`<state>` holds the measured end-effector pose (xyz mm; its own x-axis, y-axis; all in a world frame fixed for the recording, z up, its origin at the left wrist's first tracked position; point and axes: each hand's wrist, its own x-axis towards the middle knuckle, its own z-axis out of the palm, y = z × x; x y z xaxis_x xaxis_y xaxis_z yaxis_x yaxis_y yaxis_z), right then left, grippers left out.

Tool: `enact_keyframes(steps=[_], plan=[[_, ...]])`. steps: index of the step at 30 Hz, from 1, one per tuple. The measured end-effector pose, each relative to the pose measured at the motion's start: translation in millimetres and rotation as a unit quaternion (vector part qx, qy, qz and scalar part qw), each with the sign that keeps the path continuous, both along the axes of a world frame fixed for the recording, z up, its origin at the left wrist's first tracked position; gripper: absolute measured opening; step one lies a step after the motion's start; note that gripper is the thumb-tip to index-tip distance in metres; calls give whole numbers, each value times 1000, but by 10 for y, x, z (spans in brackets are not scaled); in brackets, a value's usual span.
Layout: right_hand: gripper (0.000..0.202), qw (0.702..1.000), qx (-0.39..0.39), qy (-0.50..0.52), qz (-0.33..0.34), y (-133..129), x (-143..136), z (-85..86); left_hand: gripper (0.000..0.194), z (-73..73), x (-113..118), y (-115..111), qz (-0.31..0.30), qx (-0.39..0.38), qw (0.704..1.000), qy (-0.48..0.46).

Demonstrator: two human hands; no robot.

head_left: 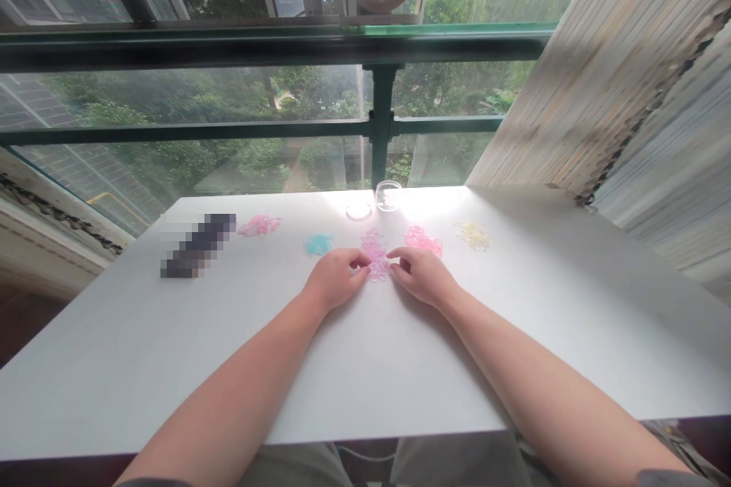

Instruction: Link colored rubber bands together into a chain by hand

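A pile of small lilac elastic bands (374, 247) lies on the white table between my two hands. My left hand (339, 276) rests at its left edge, fingers curved and thumb a little apart from the forefinger, with nothing visible in it. Opposite, at the right edge of the pile, my right hand (421, 274) has its thumb and forefinger parted, also with nothing visible between them. A blue pile of bands (318, 244) sits just beyond my left hand. Bright pink bands (419, 237) lie behind my right hand, which partly hides them.
Farther out are a rose-pink pile (260, 225) and a pale yellow pile (474, 236). A clear round container (389, 196) and a round lid (359, 209) stand at the table's back edge. A pixelated dark object (199, 245) lies left. Behind are a railing (228, 47), window and fan (384, 4).
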<state>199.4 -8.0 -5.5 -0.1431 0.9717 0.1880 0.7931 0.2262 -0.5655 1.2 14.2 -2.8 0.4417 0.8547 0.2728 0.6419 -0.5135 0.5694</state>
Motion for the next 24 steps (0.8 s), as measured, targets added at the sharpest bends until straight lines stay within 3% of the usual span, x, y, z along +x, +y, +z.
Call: enact_keyframes(steps=[24], plan=[[19,1000,6,11,3,-11,22,8,16,3,-7,2,-2,-1,1000,-2]])
